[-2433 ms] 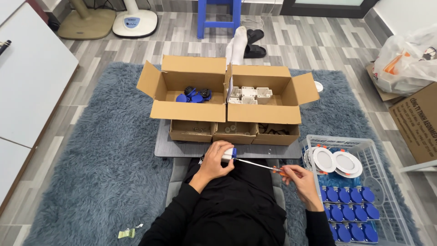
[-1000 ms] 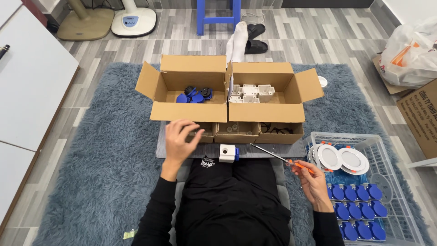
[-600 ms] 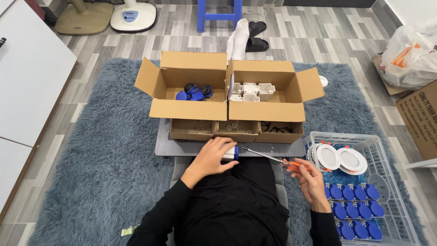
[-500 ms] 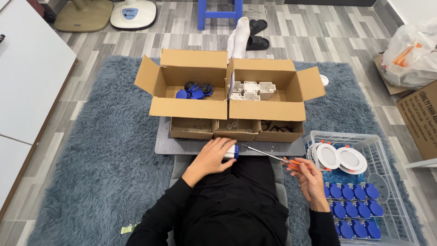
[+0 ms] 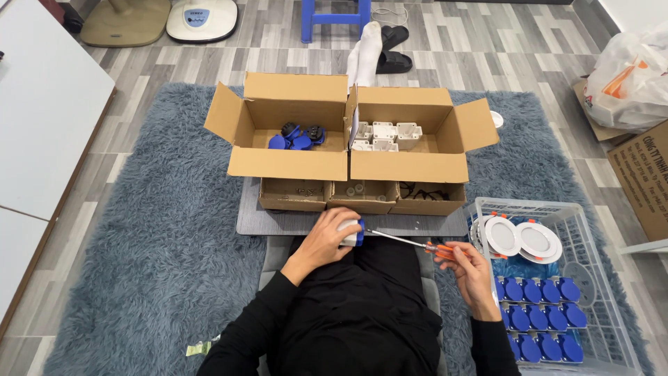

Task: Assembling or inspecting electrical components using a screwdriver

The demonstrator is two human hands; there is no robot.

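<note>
Screwdriver (image 5: 407,241) with an orange handle: your right hand (image 5: 467,268) holds it over your lap, fingers (image 5: 451,249) wrapped shut about the handle, and its slim metal shaft runs leftward to a small white-and-blue part (image 5: 351,232). Your left hand (image 5: 327,239) grips that part, fingers curled over its top so that most of it is hidden; the shaft's tip meets the part's blue end. Both hands work just in front of a flat grey board (image 5: 278,219) lying on a shaggy blue-grey rug (image 5: 160,230). On the board stand three shallow cardboard trays (image 5: 362,197) and, behind them, two open cardboard boxes: the left box (image 5: 285,163) contains blue parts (image 5: 296,136), the right box (image 5: 410,167) white housings (image 5: 383,134). To your right, a white wire basket (image 5: 591,251) holds two round white discs (image 5: 522,239) and rows of blue caps (image 5: 539,317). Farther right, a white plastic bag (image 5: 630,69) rests on a brown carton (image 5: 643,174).
</note>
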